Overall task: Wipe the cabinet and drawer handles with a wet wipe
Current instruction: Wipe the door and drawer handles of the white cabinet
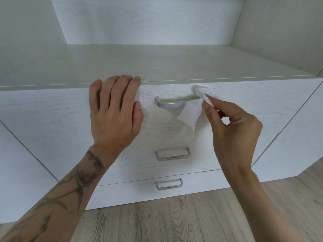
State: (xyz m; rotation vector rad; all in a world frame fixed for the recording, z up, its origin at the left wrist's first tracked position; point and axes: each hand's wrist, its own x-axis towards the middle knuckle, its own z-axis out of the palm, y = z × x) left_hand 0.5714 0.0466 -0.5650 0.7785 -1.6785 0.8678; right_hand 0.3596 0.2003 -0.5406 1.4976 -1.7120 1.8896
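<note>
Nearest, below both grips, lies the wooden floor (174, 224). Up from it, under the right grip (234, 133) and a little toward the left grip (113, 110), sits the bottom drawer handle (169, 184), and just above that the middle drawer handle (172, 154); both are bare metal.

The right grip is closed to a pinch, with the thumb and forefinger tips nipping the wet wipe (190, 114) and the other fingers curled in behind. Just past those fingertips the wipe is bunched over the right end of the top drawer handle (172, 103), and a loose flap hangs down beside the thumb against the drawer front (52, 110).

The left grip holds nothing. It lies flat on that drawer front with its fingers straight and their tips over the top edge, and the thumb is near the handle's left end.

Beyond both grips runs the shelf (157, 62), then the cabinet back panel (148, 20).
</note>
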